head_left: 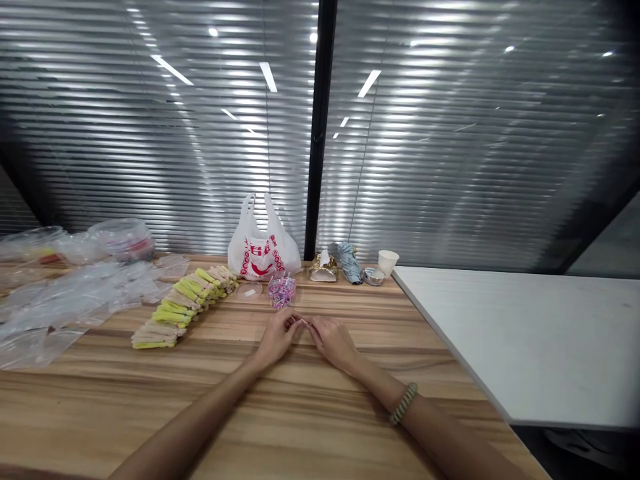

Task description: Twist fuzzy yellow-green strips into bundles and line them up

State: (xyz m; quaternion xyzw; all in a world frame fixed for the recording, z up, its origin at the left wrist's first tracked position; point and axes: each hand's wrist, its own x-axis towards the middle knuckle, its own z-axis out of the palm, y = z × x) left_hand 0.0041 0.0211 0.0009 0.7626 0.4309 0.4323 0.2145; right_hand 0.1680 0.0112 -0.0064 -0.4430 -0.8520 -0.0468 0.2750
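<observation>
My left hand [279, 335] and my right hand [331, 339] meet over the wooden table, fingertips nearly touching. Each is closed in a pinch, and a small pale bit shows between them, too small to name. Just beyond my left hand stands a clear tub [282, 291] of small pink and purple pieces. Its likely lid, a clear round disc [249, 291], lies flat to the left of it. Farther left, a long row of yellow and beige bundled strips [185, 300] runs diagonally across the wood.
Clear plastic bags [85, 293] spread over the left side. At the back stand a white carrier bag [263, 250] with red print, a gold tissue pack [324, 268], a crumpled blue-grey packet [350, 263], a tape roll [373, 276] and a paper cup [388, 262]. A white table [525, 340] adjoins on the right.
</observation>
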